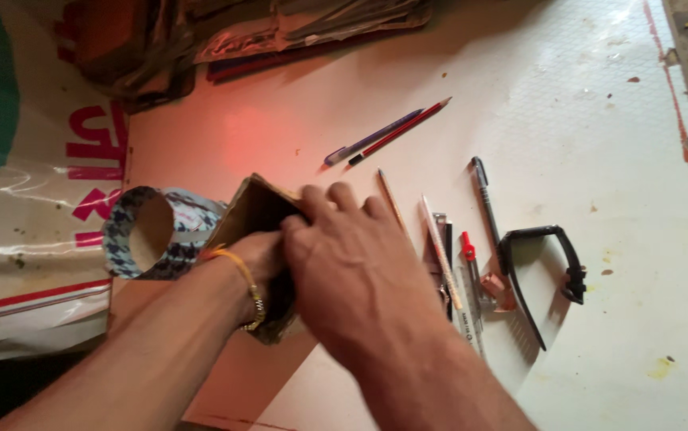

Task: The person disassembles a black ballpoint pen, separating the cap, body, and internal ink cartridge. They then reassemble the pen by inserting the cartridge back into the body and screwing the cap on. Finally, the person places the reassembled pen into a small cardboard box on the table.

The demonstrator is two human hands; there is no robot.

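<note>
My left hand (260, 259) and my right hand (352, 267) are both closed around a brown cardboard piece (255, 209), folded into an open box-like shape, at the middle of the white surface. My right hand lies over the top, fingers curled on its upper edge. My left hand grips it from below, a yellow bracelet (244, 279) on the wrist. A patterned blue-and-white tube (160, 233) lies just left of the cardboard, its open end facing me.
To the right lie a blue pen (372, 137), a red pencil (401, 131), a black pen (485, 203), more pencils, a ruler (470, 315), a red cutter (468, 254) and a black handle-shaped tool (542, 271). A printed plastic sack (33, 199) sits left; papers are piled at top.
</note>
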